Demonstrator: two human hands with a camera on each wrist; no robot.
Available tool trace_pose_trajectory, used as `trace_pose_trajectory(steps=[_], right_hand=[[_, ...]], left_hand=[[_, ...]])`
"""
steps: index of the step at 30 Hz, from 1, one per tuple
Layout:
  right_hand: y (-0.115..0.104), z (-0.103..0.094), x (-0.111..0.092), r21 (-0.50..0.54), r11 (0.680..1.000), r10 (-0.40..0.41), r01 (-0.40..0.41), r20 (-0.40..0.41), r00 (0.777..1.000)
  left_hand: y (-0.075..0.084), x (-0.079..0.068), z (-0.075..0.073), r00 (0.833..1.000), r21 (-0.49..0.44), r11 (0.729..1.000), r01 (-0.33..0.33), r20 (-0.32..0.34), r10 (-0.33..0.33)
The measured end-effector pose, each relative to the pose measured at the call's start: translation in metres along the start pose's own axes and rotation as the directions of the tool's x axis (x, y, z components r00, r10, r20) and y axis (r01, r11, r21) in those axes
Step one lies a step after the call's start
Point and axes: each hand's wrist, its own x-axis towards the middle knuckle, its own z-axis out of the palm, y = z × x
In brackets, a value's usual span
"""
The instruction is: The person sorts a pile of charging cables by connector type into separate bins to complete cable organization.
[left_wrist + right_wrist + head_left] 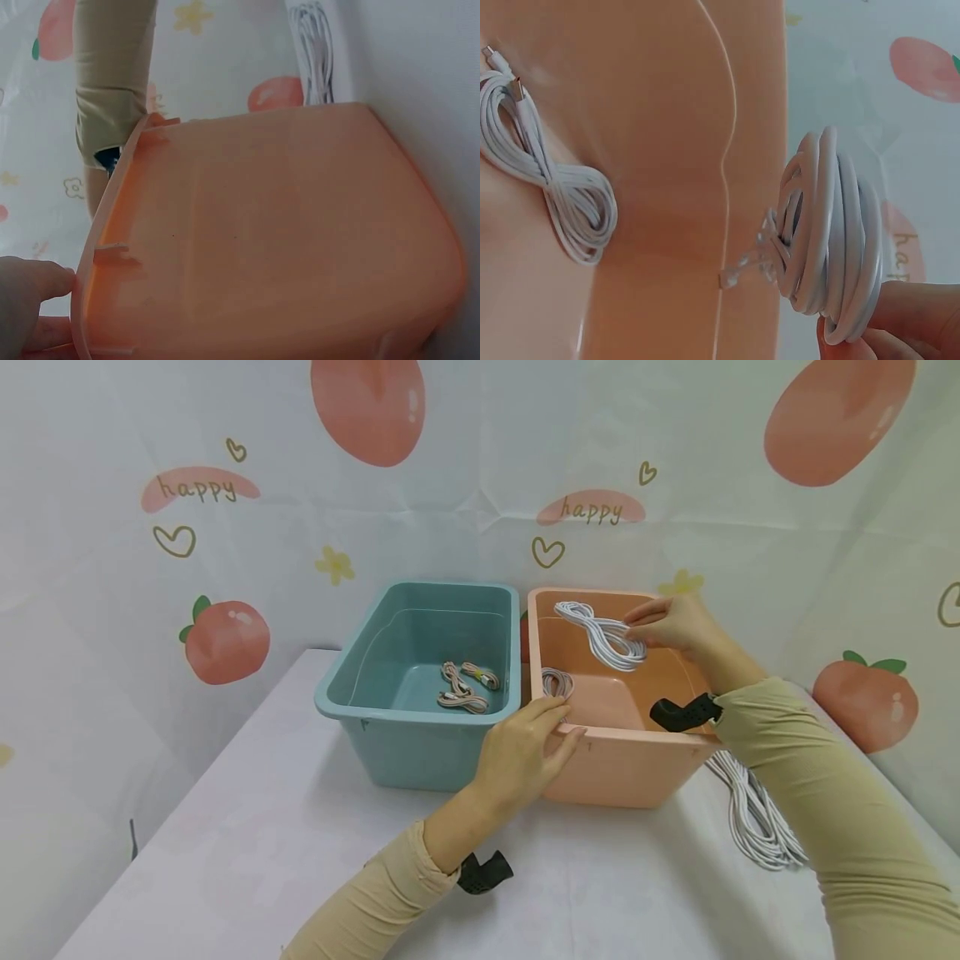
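Two plastic bins stand side by side on a white counter point(247, 868): a teal plastic bin point(420, 752) on the left and a peach plastic bin point(622, 770) on the right. The right hand point(671, 625) is above the inside of the peach bin, thumb and fingertips pinching one end of a coiled white cable point(597, 632). In the right wrist view, the loops of this coil stand out from the fingertips, and a small connector dangles at its far side, in front of the bin wall.

The left hand point(525, 752) is clamped on the near rim of the peach bin, toward its left corner, with the fingers over the edge and the thumb along the outside. Just beyond those fingers, a second white cable coil point(547, 169) lies inside the peach bin, gathered at its middle, its metal-tipped plugs resting on top.

Three small pinkish cable bundles point(463, 700) lie close together on the floor of the teal bin. Right of the peach bin, a larger bundle of white cable point(753, 818) lies on the counter, partly hidden by the right sleeve point(832, 802). Behind everything hangs a white backdrop point(450, 539) printed with red fruit, hearts and "happy".
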Motion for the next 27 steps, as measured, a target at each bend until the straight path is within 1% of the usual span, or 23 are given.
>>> trace_pose_trajectory(steps=[6,10,22,24,27], right_hand=[[0.0003,0.003,0.0027,-0.001,1.0,0.004,-0.004,0.011,1.0],[0.002,0.004,0.0041,-0.004,1.0,0.007,-0.007,0.02,1.0],[0.0026,0.0076,0.0026,-0.061,0.997,0.04,-0.038,0.037,0.999],[0.0031,0.0084,0.0035,-0.08,0.996,0.053,-0.048,0.069,0.996],[0.0054,0.0091,0.0052,-0.116,0.991,0.079,-0.06,0.17,0.982]], left_hand=[[0.0008,-0.0001,-0.0002,1.0,0.01,1.0,-0.002,-0.015,0.002],[0.0013,0.0,0.0002,1.0,0.01,1.0,0.0,-0.014,0.0],[0.0017,-0.0005,0.0012,1.0,0.018,1.0,0.006,-0.004,-0.006],[0.0016,-0.0004,0.0011,1.0,0.012,1.0,0.007,-0.006,-0.007],[0.0014,-0.0004,0.0013,1.0,0.007,1.0,0.007,-0.006,-0.007]])
